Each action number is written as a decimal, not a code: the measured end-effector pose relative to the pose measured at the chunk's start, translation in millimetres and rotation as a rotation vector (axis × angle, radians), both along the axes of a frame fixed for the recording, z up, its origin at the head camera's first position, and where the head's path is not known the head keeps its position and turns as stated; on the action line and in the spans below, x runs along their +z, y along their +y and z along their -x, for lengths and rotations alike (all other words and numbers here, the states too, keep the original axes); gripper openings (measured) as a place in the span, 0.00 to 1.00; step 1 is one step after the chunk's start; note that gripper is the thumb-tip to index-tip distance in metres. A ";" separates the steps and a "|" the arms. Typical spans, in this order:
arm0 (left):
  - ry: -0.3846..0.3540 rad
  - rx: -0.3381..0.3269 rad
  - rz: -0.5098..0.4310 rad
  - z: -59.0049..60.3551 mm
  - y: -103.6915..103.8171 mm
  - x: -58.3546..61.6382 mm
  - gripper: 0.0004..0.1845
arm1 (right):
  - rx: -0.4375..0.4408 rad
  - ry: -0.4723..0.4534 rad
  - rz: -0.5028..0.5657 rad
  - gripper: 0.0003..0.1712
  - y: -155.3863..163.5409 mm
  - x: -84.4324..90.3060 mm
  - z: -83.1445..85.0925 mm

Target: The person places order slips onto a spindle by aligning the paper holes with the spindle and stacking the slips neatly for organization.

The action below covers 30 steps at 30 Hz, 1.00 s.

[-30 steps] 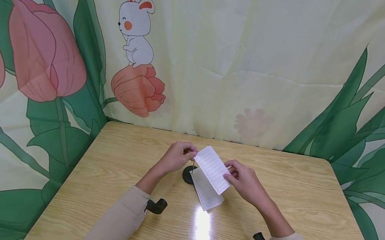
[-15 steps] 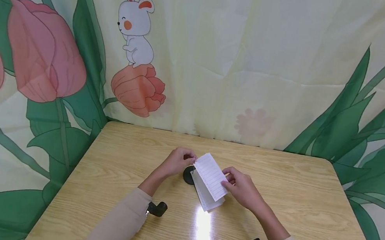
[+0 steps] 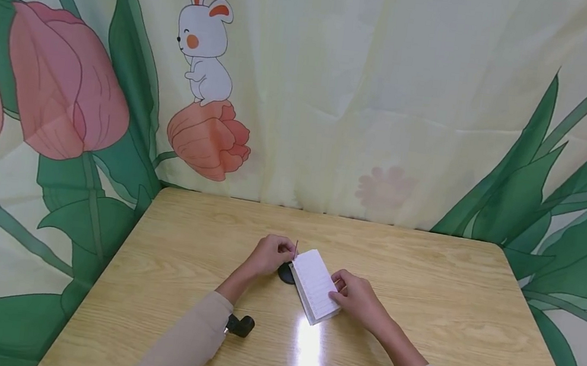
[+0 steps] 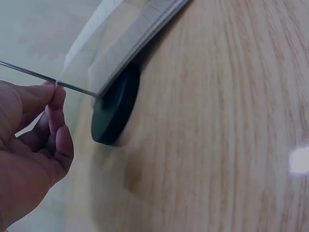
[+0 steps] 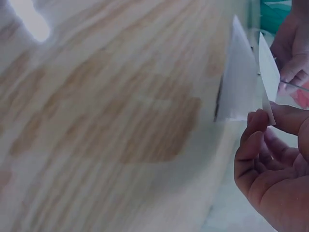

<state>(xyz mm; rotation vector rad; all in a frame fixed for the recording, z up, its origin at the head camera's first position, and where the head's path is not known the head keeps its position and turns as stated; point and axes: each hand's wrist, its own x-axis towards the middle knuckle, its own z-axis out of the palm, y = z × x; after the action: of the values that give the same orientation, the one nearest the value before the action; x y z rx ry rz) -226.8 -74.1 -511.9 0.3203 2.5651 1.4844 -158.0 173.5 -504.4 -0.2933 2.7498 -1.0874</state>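
A bill spike stands on the table; its round black base [image 3: 286, 274] partly shows under the papers, and its thin metal rod [image 4: 29, 72] points up. Several lined paper slips [image 4: 128, 43] lie stacked at the foot of the rod. Above them, a white lined slip [image 3: 314, 282] slopes over the stack. My left hand [image 3: 270, 255] pinches this slip's corner right at the rod, which seems to pass through the paper. By its right edge, my right hand [image 3: 359, 297] holds the same slip between thumb and fingers, as the right wrist view also shows.
The wood-grain table [image 3: 201, 239] spreads around the spike, with a bright light reflection near the front. Behind it hangs a curtain [image 3: 324, 91] printed with a rabbit and tulips. Black wrist mounts [image 3: 241, 326] stick out from both sleeves.
Both hands have moved down, bringing the upper slip lower along the rod and closer to the stack. The rod's tip now shows above the slip.
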 end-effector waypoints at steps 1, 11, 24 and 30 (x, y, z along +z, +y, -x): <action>-0.003 0.004 0.002 -0.5 -0.4 -1.9 0.04 | 0.002 -0.005 0.000 0.11 -0.9 -1.2 -0.1; -0.006 0.003 0.005 -0.1 3.1 -16.6 0.05 | 0.016 -0.013 -0.081 0.14 -1.5 -11.4 2.7; 0.008 0.011 0.017 2.6 8.8 -19.6 0.03 | 0.030 -0.001 -0.152 0.19 -0.8 -10.4 3.7; 0.004 0.034 0.032 1.0 9.3 -18.2 0.03 | 0.021 -0.015 -0.157 0.18 3.5 -8.1 4.4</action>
<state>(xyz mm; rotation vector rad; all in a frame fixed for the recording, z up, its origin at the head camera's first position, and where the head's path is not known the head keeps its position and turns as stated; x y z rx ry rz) -227.8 -64.8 -530.1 0.2769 2.6069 1.4536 -162.4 176.9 -512.5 -0.2904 2.7911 -0.8584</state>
